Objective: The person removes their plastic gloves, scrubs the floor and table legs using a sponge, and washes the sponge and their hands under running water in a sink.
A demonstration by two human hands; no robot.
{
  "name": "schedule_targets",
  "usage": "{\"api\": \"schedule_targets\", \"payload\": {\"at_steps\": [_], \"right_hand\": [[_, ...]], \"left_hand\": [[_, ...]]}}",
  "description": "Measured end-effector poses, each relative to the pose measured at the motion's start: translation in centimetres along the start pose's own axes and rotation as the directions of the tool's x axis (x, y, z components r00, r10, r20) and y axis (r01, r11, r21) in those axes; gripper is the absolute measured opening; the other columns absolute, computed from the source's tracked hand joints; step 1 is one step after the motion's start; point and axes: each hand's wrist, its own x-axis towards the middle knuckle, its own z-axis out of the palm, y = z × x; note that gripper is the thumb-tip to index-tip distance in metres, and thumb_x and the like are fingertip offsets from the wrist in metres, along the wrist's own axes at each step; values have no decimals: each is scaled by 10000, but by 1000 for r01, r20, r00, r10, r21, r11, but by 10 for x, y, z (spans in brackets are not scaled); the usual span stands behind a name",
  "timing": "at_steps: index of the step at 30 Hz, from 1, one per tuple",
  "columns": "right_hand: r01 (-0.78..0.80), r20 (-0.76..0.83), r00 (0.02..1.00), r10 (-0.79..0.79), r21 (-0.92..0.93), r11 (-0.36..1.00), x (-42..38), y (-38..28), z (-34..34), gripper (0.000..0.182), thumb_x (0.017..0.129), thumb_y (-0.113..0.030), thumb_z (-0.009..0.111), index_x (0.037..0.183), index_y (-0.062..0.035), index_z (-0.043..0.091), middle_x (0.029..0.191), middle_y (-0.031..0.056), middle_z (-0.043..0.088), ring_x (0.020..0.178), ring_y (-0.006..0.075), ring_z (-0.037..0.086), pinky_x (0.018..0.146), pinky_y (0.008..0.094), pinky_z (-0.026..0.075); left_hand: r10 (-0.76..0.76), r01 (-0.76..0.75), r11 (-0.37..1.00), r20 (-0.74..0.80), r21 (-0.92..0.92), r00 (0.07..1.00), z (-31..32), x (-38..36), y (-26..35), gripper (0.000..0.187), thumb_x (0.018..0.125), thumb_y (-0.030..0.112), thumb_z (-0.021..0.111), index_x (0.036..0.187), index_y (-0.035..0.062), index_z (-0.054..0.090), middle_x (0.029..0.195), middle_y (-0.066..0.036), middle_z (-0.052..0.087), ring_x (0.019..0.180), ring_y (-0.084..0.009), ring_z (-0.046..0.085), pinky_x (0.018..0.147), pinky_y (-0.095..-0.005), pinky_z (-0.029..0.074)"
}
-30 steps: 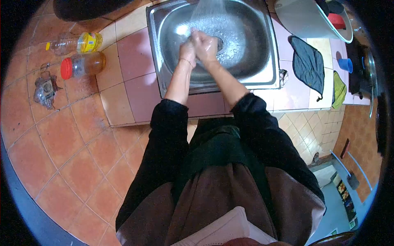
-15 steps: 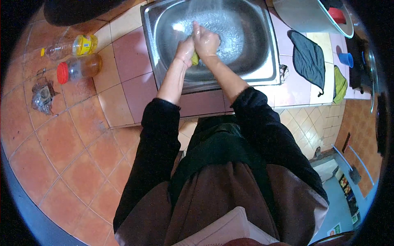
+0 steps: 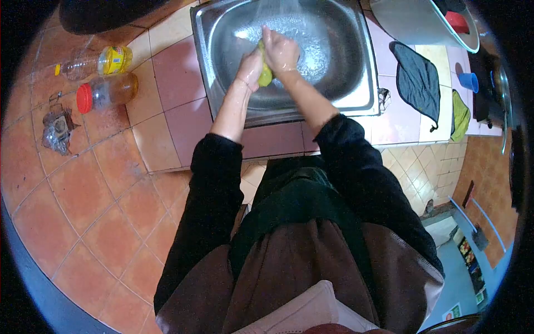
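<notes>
Over the metal sink [image 3: 356, 83], my left hand [image 3: 250, 68] and my right hand [image 3: 282, 51] are pressed together. Between them is a yellow-green item [image 3: 265, 75], wet and soft-looking, perhaps a sponge or cloth; its lower end sticks out below the palms. Both hands are closed around it, and my right thumb points up towards the top of the view. Water falls into the basin just beyond the hands. My wrists are wet, and the dark sleeves are pushed back on the forearms.
A red-lidded jar [image 3: 108, 93] and a yellow-labelled bottle [image 3: 114, 60] lie at the left. Right of the sink are a dark grey cloth [image 3: 418, 80], a green cloth [image 3: 460, 116], a blue cup [image 3: 469, 82] and a large pot [image 3: 411, 22].
My hands have shifted slightly against each other, with small gaps between them. More of the yellow-green item now shows between the palms.
</notes>
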Motion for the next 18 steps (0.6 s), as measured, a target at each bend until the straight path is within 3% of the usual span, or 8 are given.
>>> {"api": "schedule_targets", "payload": {"at_steps": [3,6,8,9,12,15,16,18], "right_hand": [[-144,229,961,157,-72,987,8,11,-3,532,864,-516,348,801,-86,655,738,214,597,709,373,579,650,413,464],[-277,428,868,250,1,961,8,29,5,618,845,-569,334,852,-38,649,875,218,617,842,334,587,767,408,433],[-539,665,666,338,115,835,3,57,14,691,821,-605,341,924,21,617,962,151,614,919,260,555,855,366,374],[-534,668,666,332,117,837,1,64,16,691,821,-605,341,924,21,617,962,151,614,919,260,555,855,366,374],[-797,900,417,124,297,526,2,80,7,532,804,-486,488,994,3,571,936,78,578,881,200,507,876,304,320],[-750,787,607,106,525,402,-4,70,-16,387,792,-362,553,963,-15,566,928,64,565,881,194,512,871,327,328],[-766,769,632,99,600,231,-5,66,-20,279,774,-235,582,959,-30,540,936,51,557,885,188,526,856,333,360],[-771,770,633,84,615,166,-6,57,-28,243,772,-162,576,962,-16,536,910,55,564,837,174,537,801,306,400]], "left_hand": [[-3,2,989,6,149,1000,3,-16,13,407,903,397,390,970,32,559,862,-61,591,733,-149,578,621,-292,475],[16,-14,997,34,-76,999,-5,-25,26,481,891,476,363,1010,46,543,911,-64,599,792,-164,590,693,-303,481],[11,1,991,91,-135,996,-14,-27,36,545,884,528,311,1078,59,510,991,-66,591,882,-178,584,778,-316,467],[17,-5,991,87,-136,996,-17,-27,37,545,884,528,311,1078,59,510,991,-66,591,882,-178,584,778,-316,467],[20,6,985,150,-173,988,-27,-27,36,568,885,535,288,1123,60,486,1046,-73,574,956,-188,561,839,-327,438],[41,-14,988,171,-156,985,-34,-28,35,568,888,521,298,1167,52,459,1100,-88,555,1002,-204,544,872,-347,425],[38,-18,991,152,-129,988,-36,-29,36,562,890,510,306,1169,47,459,1105,-89,553,1009,-202,541,877,-346,421],[39,-25,994,135,-103,990,-38,-29,37,555,891,498,313,1172,42,458,1110,-89,551,1016,-199,537,882,-345,416]]}}
